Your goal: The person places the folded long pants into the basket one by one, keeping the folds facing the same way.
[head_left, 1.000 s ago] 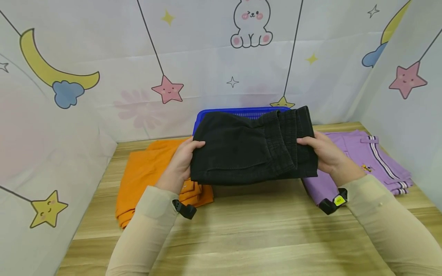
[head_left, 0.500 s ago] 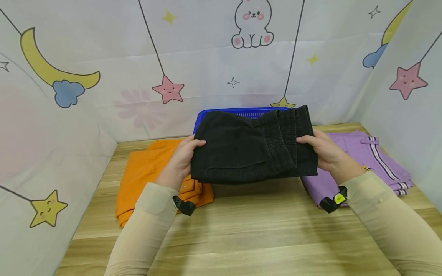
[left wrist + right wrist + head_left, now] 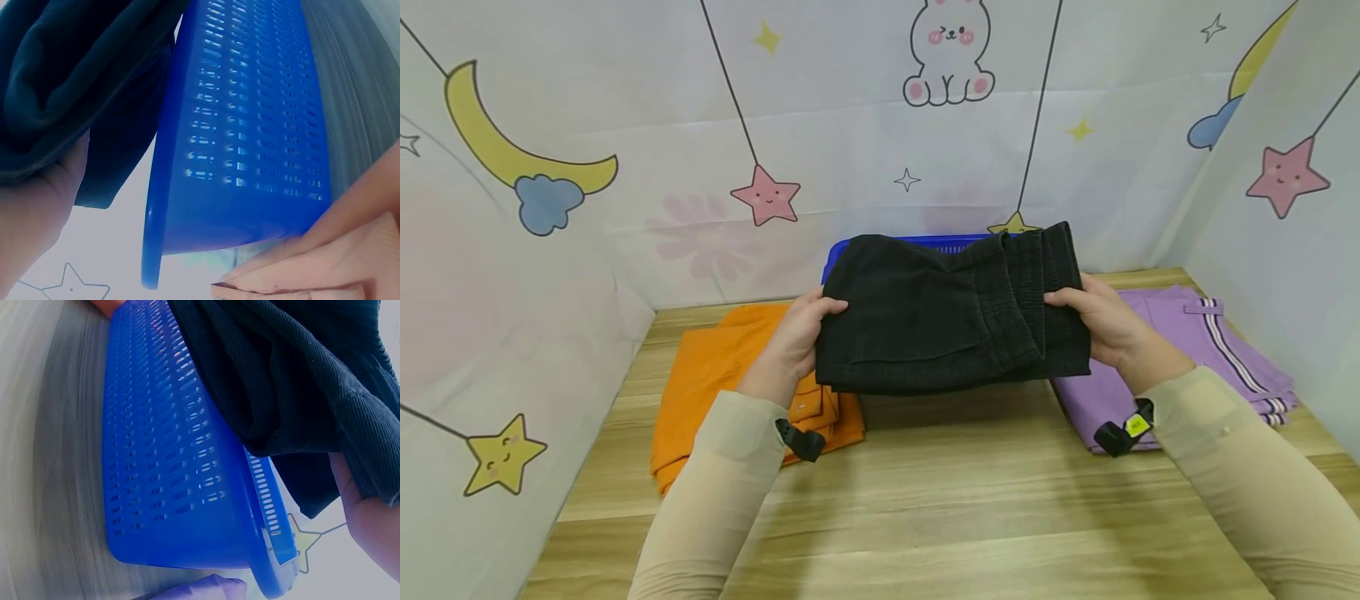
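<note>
Folded black pants (image 3: 910,317) with an elastic waistband hang level between my hands. My left hand (image 3: 792,340) grips their left end, thumb on top. At the waistband end, my right hand (image 3: 1111,329) pinches the cloth the same way. Behind and below the pants stands a blue plastic basket (image 3: 837,252), mostly hidden in the head view. Both wrist views show its slotted side (image 3: 250,212) and its rim (image 3: 265,550), with the pants held over that rim. The inside of the basket is hidden.
Orange folded pants (image 3: 715,375) lie on the wooden table (image 3: 940,517) at the left. Purple folded pants (image 3: 1172,333) with striped trim lie at the right. A printed white cloth (image 3: 850,125) closes off the back and sides.
Both hands have raised the pants slightly and moved them a little toward the basket, covering more of its back rim. The grip is the same.
</note>
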A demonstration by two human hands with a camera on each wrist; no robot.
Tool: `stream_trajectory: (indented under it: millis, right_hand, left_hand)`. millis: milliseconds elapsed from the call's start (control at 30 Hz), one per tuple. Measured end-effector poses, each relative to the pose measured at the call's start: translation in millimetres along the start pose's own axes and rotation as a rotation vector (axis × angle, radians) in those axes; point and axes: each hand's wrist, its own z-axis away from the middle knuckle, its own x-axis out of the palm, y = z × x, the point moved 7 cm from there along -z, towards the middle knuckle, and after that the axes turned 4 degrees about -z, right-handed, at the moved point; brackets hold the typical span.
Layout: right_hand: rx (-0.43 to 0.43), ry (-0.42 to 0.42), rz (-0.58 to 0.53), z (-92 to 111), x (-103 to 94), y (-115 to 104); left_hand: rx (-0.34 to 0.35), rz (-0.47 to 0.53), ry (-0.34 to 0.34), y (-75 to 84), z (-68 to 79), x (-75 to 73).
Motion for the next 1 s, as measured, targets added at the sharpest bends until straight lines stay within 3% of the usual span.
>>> stream_trajectory:
  millis: [167,733,1000]
  right_hand:
    - [-0.004,-0.017,-0.005,-2,0.5,-3]
    - [-0.018,-0.006,-0.018,-10,-1.8,-7]
    - [-0.014,0.026,-0.012,-13,-3.4,-9]
  left_hand:
    - [0.007,-0.006,-0.011,2.8,-1.0,-0.5]
    - [0.016,-0.033,0.047,14.1,-6.6,-0.7]
    - [0.028,-0.038,0.05,18.1,-11.9,0.1]
